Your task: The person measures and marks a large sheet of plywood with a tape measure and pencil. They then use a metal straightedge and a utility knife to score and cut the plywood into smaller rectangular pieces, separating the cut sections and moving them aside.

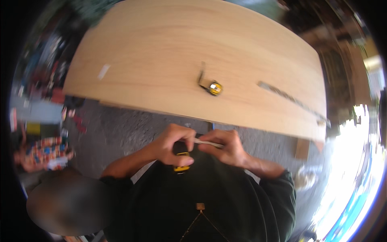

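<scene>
Left hand [171,143]: curled around a yellow-and-black tape measure case [182,166], held against the chest.
Right hand [223,147]: pinching the tape blade [207,142].
Blade axis: runs left-right between both hands, nearly level.

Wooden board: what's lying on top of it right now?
On the wooden board lie a yellow tape measure with a short length of blade out, a long metal ruler toward the right edge, and a small pale slip. What supports the board underneath is hidden.
</scene>
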A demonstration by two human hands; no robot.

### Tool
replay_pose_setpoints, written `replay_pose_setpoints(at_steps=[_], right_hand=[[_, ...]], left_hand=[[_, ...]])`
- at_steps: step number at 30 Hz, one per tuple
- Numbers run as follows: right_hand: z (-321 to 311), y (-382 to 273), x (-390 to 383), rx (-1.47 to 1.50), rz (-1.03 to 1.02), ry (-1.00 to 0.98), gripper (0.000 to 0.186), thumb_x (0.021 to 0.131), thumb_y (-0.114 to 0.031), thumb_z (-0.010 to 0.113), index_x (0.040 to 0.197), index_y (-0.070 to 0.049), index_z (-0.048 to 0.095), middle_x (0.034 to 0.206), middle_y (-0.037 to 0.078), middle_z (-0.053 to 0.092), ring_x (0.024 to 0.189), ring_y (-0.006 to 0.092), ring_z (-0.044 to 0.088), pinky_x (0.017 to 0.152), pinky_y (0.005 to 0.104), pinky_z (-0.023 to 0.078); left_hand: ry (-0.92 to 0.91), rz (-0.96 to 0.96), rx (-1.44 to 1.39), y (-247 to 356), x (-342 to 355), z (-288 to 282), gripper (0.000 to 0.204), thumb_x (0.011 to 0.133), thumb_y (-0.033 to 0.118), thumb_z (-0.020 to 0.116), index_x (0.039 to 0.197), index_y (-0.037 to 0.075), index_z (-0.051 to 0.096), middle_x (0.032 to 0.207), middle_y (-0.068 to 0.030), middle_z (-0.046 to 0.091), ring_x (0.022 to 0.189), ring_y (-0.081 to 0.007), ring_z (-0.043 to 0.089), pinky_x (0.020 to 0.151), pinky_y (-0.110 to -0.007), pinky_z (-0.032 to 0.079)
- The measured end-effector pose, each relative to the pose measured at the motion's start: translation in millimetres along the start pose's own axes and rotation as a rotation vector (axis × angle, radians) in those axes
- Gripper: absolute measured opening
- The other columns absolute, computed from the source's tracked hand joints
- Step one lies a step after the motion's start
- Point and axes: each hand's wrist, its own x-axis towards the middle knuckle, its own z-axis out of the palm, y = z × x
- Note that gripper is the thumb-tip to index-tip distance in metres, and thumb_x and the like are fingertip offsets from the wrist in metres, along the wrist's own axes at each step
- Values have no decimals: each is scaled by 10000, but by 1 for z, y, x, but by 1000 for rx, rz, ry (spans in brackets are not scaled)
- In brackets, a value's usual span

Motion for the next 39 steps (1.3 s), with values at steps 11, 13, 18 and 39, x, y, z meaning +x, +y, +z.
replay_pose_setpoints(at_steps=[11,13,18,39], right_hand=[[-36,146,-31,-263,279,738,428,866,-333,645,1164,-40,553,1106,120,590,970,226,578,735,352,491],[-44,196,-76,-225,485,804,425,854,-340,649,1146,-42,570,1056,126,614,931,237,599,747,358,495],[-35,278,-194,-273,826,853,487,795,-397,678,1092,-18,609,988,173,642,901,309,633,827,394,492],[-189,351,-539,38,1111,1353,450,828,-417,655,1108,-65,630,975,133,686,918,245,650,799,350,509]], left_hand=[[841,-430,-281,-206,14,-101,206,799,269,626,780,80,546,634,-3,496,511,-123,533,459,-253,438],[1117,-549,-215,-248,18,-132,259,794,304,649,873,60,618,660,-33,569,491,-137,563,431,-257,442],[1231,-602,569,-291,37,-157,536,725,538,711,740,12,613,693,-86,590,627,-200,563,599,-369,471],[731,-2,843,-275,231,278,549,849,299,674,1260,-3,472,1190,-200,508,1137,-347,471,972,-441,373]])
